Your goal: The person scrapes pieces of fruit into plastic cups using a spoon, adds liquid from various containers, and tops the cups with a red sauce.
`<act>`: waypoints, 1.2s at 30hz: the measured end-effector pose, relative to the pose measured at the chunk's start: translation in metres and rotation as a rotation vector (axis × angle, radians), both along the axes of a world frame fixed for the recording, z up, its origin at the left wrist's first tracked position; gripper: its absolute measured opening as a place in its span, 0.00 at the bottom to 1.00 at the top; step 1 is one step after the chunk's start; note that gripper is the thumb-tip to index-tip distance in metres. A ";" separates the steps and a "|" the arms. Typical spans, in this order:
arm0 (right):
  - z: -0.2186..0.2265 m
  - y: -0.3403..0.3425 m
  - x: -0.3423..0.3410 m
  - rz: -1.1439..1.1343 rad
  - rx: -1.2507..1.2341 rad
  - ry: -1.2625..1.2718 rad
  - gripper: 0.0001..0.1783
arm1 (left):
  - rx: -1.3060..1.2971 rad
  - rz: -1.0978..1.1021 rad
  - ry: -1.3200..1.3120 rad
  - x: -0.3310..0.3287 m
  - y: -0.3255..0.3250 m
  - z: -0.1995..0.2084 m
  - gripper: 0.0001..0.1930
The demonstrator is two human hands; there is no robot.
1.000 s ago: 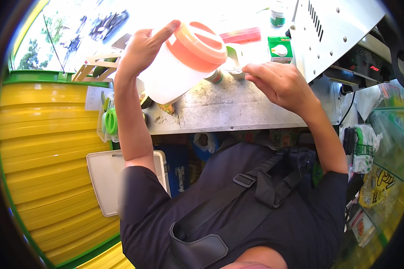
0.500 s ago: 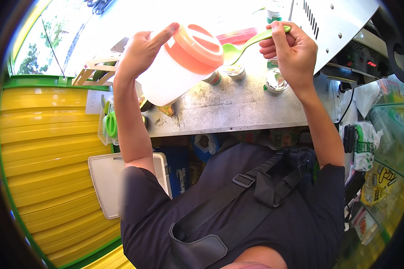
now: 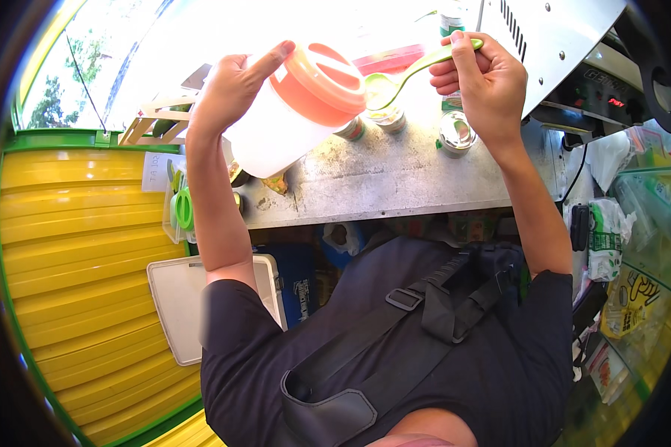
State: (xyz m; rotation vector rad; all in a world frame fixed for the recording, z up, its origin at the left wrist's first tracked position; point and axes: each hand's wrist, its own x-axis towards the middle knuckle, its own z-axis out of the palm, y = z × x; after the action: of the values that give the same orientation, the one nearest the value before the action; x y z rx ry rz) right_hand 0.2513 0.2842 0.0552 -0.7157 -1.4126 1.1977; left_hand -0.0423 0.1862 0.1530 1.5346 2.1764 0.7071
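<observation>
Outdoor stall setting, bright daylight washing out the far side, yellow ribbed wall panel on the person's left. Scuffed grey metal desk runs across the upper middle, seen from above.

Left hand holds a white translucent plastic jug with an orange-pink lid, raised above the desk and tilted, lid end pointing toward the right. Fingers wrap the jug body near the lid, index finger stretched out along the lid rim, thumb side hidden behind the jug.

Right hand holds a light green plastic spoon by the handle end, fingers curled closed around it with the thumb on top. Spoon bowl sits just beside the jug lid, at its rim; cannot tell if it touches. Bowl looks to hold something pale, too bright to tell.

Under the spoon, two small round jars stand on the desk. Small round metal-topped can stands just below the right wrist. Red flat thing lies behind the jars, partly blown out.

Grey metal machine housing with vent slots stands at the right end of the desk. Green round-handled tool hangs at the desk's left edge. White plastic cooler lid sits below the desk by the left elbow. Clutter of bags and packets at far right. Person wears a dark shirt with a black strap bag across the chest.
</observation>
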 end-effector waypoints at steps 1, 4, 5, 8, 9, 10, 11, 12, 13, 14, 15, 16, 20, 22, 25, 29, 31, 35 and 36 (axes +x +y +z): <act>0.000 0.000 0.000 0.001 0.000 0.002 0.16 | -0.002 0.005 0.005 -0.003 0.000 -0.002 0.32; 0.000 0.000 0.000 0.002 -0.002 0.000 0.16 | 0.004 0.008 0.007 -0.005 0.000 -0.004 0.32; 0.000 0.000 0.000 0.001 -0.002 0.000 0.16 | 0.012 0.006 0.003 -0.004 0.000 -0.004 0.32; 0.000 0.000 0.000 0.001 -0.001 -0.001 0.16 | -0.001 0.005 0.010 -0.006 -0.001 -0.003 0.33; 0.000 0.000 0.000 0.000 -0.003 0.000 0.16 | -0.001 0.005 0.010 -0.006 -0.001 -0.003 0.33; 0.001 0.000 0.000 0.000 -0.006 0.001 0.16 | 0.000 0.000 0.009 -0.007 -0.001 -0.003 0.33; 0.000 0.000 0.000 0.000 -0.005 0.001 0.16 | 0.000 -0.006 0.008 -0.007 -0.001 -0.003 0.33; 0.000 0.000 -0.001 0.000 -0.008 0.000 0.16 | 0.001 -0.005 0.008 -0.008 -0.001 -0.003 0.33; 0.000 0.000 -0.001 0.001 -0.012 -0.001 0.16 | -0.001 -0.005 0.010 -0.009 -0.001 -0.003 0.33; 0.000 0.000 -0.001 0.001 -0.011 -0.001 0.16 | -0.002 -0.005 0.011 -0.009 -0.002 -0.003 0.32; 0.000 0.000 -0.001 -0.002 -0.006 -0.002 0.16 | -0.002 -0.005 0.010 -0.009 -0.002 -0.002 0.32; 0.000 0.000 -0.001 -0.005 -0.001 -0.004 0.16 | -0.003 -0.011 0.003 -0.006 -0.002 -0.001 0.32; -0.002 0.000 0.001 -0.007 -0.016 0.000 0.16 | 0.054 -0.018 -0.052 0.005 -0.004 0.003 0.31; -0.005 0.000 0.000 -0.001 -0.031 0.017 0.16 | 0.026 0.015 -0.065 0.003 -0.007 0.008 0.31; -0.009 -0.004 0.002 0.010 -0.041 -0.002 0.17 | 0.029 0.059 -0.109 -0.007 -0.016 0.006 0.30; -0.024 -0.021 0.000 0.033 0.074 -0.081 0.15 | 0.115 0.112 -0.350 -0.038 -0.030 -0.003 0.27; -0.036 -0.032 -0.002 0.031 0.192 -0.138 0.14 | 0.213 0.129 -0.466 -0.042 -0.039 -0.001 0.24; -0.048 -0.050 0.005 0.020 0.579 -0.353 0.08 | 0.434 0.289 -0.679 -0.058 -0.063 0.005 0.19; -0.051 -0.054 0.006 0.023 0.736 -0.427 0.09 | 0.531 0.383 -0.701 -0.060 -0.070 0.007 0.17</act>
State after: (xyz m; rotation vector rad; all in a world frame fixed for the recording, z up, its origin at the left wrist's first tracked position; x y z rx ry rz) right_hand 0.2574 0.2306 0.0042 -0.4347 -2.0516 0.4667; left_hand -0.1022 0.1166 0.1601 0.8356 1.7995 1.7493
